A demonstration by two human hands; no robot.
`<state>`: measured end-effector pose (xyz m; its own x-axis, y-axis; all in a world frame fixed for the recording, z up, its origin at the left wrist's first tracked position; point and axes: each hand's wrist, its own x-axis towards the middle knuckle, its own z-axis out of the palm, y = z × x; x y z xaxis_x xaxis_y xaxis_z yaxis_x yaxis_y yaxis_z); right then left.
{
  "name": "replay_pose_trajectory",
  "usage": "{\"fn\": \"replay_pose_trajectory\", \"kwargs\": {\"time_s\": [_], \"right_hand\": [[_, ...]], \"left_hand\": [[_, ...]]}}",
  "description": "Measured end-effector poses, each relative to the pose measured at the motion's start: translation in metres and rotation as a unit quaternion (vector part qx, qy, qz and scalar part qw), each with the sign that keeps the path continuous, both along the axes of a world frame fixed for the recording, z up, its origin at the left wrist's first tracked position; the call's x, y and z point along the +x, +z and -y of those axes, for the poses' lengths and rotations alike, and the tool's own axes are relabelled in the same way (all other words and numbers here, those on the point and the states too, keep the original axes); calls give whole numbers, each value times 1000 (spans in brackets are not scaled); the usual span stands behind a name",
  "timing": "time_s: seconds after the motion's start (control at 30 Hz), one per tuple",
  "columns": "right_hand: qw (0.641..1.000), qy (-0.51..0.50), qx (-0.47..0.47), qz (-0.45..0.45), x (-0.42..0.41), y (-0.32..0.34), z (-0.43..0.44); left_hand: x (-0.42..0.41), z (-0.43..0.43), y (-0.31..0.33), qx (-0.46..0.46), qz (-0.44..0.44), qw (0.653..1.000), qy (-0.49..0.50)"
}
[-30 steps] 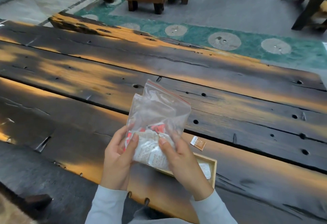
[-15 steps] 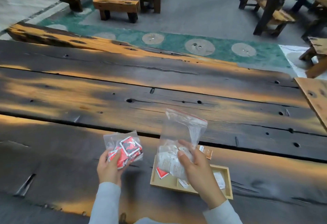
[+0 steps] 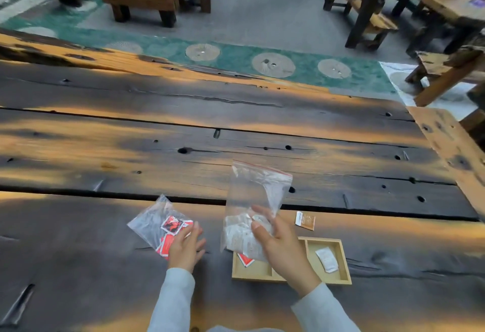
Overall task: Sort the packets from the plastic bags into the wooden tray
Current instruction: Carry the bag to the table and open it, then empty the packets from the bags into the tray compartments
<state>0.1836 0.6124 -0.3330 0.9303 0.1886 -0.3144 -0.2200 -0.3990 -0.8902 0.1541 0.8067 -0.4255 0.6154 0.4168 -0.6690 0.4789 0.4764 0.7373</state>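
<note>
Dark wooden counter (image 3: 236, 127): the left hand (image 3: 185, 249) lies flat and unclenched on a bag of red packets (image 3: 162, 229); the right hand (image 3: 278, 247) grips a bag of white packets (image 3: 252, 211) above the wooden tray (image 3: 343, 263). Next, likely opening that bag. Benches stand beyond.

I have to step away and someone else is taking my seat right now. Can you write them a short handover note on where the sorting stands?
Left hand: flat on the bag of red packets, which lies on the table; not gripping it.
Right hand: holding the bag of white packets upright above the left end of the wooden tray.
Done: one red packet lies in the tray's left compartment, one white packet in the right one.
Loose: a brown packet lies on the table beyond the tray.
Left: both bags look mostly full; empty them into the tray by kind.
</note>
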Motion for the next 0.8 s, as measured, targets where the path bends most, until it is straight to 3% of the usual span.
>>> {"fn": "replay_pose_trajectory", "kwargs": {"time_s": [0.2, 0.37, 0.6, 0.8], "right_hand": [[998, -7, 56, -7, 1, 5, -21], [998, 7, 60, 7, 0, 18, -21], [989, -77, 123, 3, 8, 33, 7], [997, -59, 53, 22, 22, 34, 23]], "left_hand": [[33, 20, 59, 43, 161, 977, -131], [44, 26, 61, 78, 178, 975, -110], [42, 28, 43, 118, 197, 967, -115], [41, 29, 40, 174, 195, 947, -186]]}}
